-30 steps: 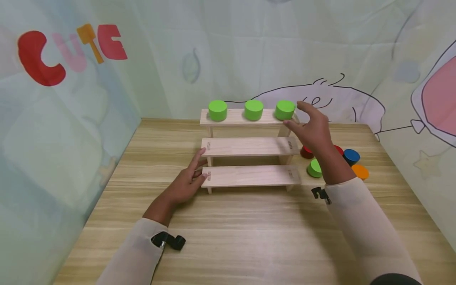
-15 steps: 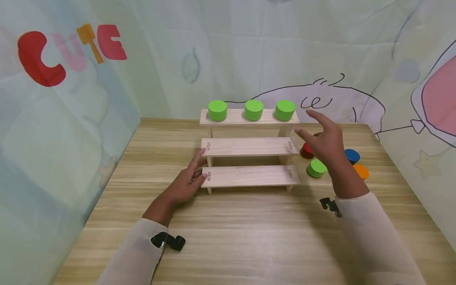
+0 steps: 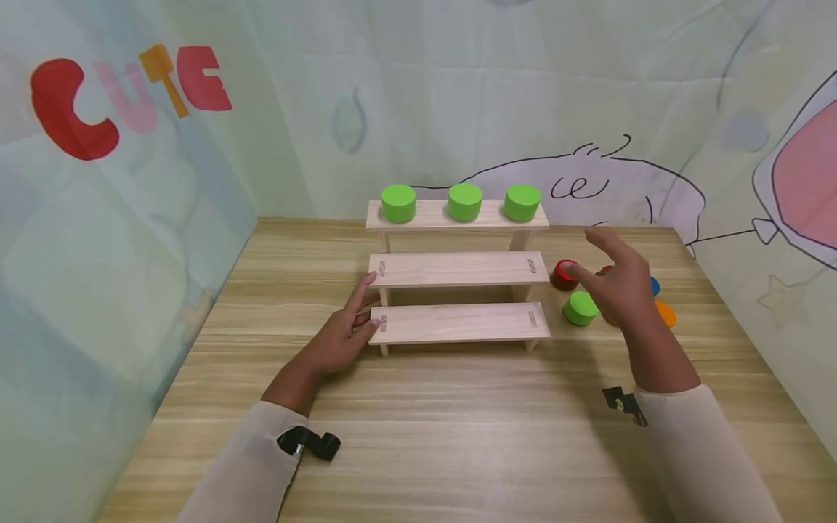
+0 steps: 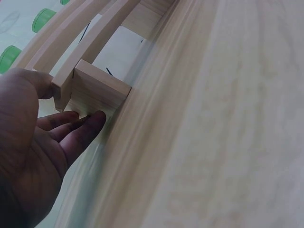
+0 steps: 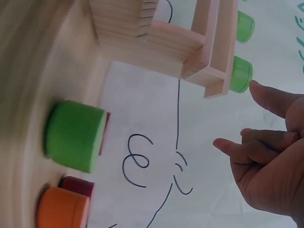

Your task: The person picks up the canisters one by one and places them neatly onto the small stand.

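Note:
Three green cylinder blocks (image 3: 465,202) stand spaced along the top step of a three-step wooden rack (image 3: 460,323). My left hand (image 3: 338,340) touches the rack's left end; in the left wrist view its thumb meets the step's end and its fingers (image 4: 88,135) reach beside the leg. My right hand (image 3: 617,280) is in the air right of the rack, thumb and forefinger spread, holding nothing. Near it on the table are another green block (image 3: 580,309) and a red block (image 3: 564,275). The hand partly covers an orange block (image 3: 665,314) and a blue block (image 3: 654,286).
The rack and loose blocks stand on a wood-grain table (image 3: 418,436). Printed cloth walls (image 3: 418,94) enclose its back and sides. In the right wrist view, an orange block (image 5: 61,209) sits close to the green one, with a dark red block (image 5: 78,185) behind.
My right hand has drawn away from the right-hand green block on the top step, moving right and down over the loose blocks. The left hand has stayed at the rack.

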Demonstrator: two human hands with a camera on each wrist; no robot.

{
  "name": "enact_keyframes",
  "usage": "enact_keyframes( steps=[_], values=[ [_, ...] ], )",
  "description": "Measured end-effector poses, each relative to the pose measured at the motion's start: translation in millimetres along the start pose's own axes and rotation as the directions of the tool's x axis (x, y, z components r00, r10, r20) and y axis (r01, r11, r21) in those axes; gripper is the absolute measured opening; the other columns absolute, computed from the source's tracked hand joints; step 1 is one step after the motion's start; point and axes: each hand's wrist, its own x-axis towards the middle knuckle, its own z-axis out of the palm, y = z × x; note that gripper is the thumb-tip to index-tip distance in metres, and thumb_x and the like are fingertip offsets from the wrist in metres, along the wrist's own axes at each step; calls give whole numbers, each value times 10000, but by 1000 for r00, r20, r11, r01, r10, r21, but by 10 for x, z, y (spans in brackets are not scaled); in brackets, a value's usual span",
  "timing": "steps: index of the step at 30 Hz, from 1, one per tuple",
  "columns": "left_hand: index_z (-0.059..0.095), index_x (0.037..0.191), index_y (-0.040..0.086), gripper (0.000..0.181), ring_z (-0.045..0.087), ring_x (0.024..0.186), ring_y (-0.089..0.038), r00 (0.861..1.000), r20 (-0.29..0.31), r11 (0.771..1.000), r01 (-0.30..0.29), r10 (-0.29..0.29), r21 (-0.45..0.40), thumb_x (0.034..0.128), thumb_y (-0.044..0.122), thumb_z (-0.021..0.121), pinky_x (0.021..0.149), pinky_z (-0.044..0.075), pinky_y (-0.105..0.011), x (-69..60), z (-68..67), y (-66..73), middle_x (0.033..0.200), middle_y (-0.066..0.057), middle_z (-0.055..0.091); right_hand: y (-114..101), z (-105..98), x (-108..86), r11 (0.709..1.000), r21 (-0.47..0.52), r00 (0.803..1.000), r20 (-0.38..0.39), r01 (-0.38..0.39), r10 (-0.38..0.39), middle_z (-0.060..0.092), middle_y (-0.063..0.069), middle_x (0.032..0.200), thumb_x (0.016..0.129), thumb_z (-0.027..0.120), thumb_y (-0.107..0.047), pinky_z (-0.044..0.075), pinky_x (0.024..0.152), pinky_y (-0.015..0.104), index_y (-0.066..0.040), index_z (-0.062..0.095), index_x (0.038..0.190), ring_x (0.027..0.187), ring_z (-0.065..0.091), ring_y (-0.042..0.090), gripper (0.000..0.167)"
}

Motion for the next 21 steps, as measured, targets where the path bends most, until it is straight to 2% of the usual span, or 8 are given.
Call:
enact_keyframes(
  steps=[2,3,11,16,21],
  values=[
    [18,1769,367,819,532,1500,-478,1000,1,1000,4,-4,-3,1158,155,521,1203,483,-640,-4,0,-2,1748,-273,351,46,-1,-3,999,-14,999,35,-34,35,429,191,1737,1026,787,-226,360,1290,691,-85,438,1675,1653,313,454,750],
    [20,1769,368,818,532,1500,-479,1000,0,1000,6,-6,-4,1158,156,522,1201,485,-638,-5,0,-4,1748,-274,352,78,0,-4,998,-25,997,53,-49,50,425,199,1737,1028,786,-242,357,1286,701,-82,438,1674,1654,305,467,752],
    [15,1764,392,824,535,1499,-480,1000,1,1000,12,-12,-2,1158,161,524,1190,497,-635,-3,1,-12,1748,-273,352,270,8,-26,994,-93,986,144,-65,78,409,249,1729,1024,789,-328,397,1222,757,-55,427,1673,1618,323,529,792],
    [11,1765,386,825,531,1502,-485,1000,0,1000,1,-1,-2,1159,157,522,1194,493,-630,0,2,-3,1745,-278,353,352,13,-45,993,-101,986,149,-63,78,422,264,1716,1021,790,-335,387,1227,760,-52,433,1669,1605,336,541,793],
    [6,1768,373,828,530,1500,-491,1000,2,1000,1,-1,-8,1158,147,519,1186,501,-631,0,1,2,1747,-283,344,407,14,-60,986,-141,979,173,-83,107,473,296,1663,1021,788,-385,454,1192,734,-107,471,1662,1520,424,551,766]
  ],
)
